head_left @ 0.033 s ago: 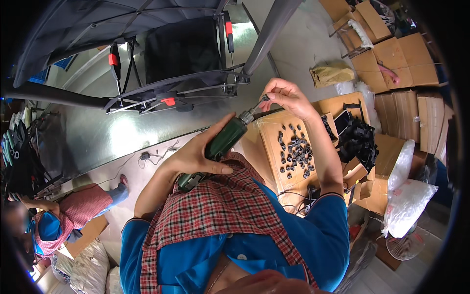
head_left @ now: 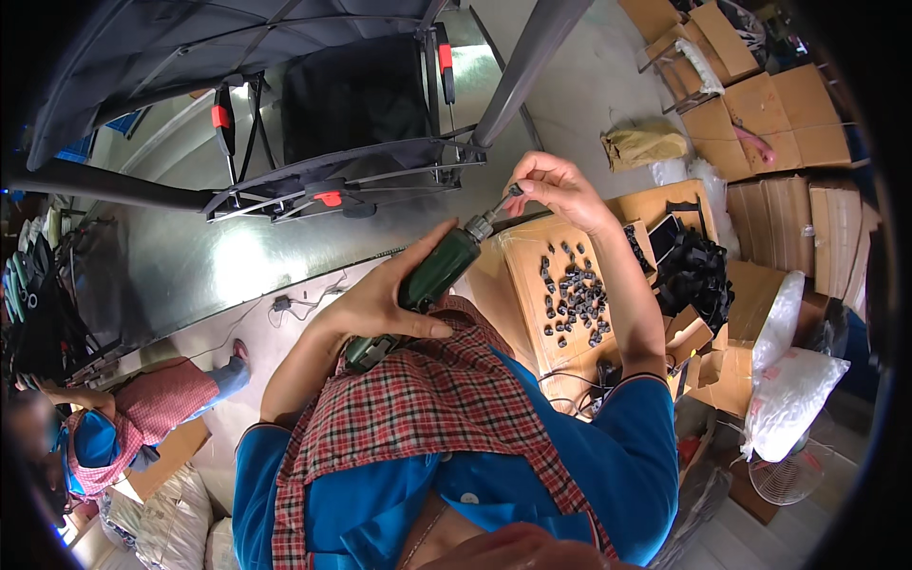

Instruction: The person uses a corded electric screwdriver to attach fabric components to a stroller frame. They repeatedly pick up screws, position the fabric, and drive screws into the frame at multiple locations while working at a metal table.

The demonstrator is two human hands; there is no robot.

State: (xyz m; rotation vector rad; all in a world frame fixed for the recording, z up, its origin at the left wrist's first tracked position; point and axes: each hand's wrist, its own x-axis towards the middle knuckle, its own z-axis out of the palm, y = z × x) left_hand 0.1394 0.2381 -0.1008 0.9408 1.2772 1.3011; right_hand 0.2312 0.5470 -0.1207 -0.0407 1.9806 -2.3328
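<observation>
My left hand is wrapped round a dark green cordless drill, which points up and to the right in front of my checked apron. At the tip of its bit, my right hand pinches a small black part between thumb and fingers. The part seems to touch the bit's end; its exact shape is too small to tell. Several loose black parts of similar size lie on a cardboard surface below my right forearm.
Beyond my hands, a dark folding frame with fabric and red clips stands on a shiny metal table. Black straps and cardboard boxes are at the right, near a fan. Another person works at the left.
</observation>
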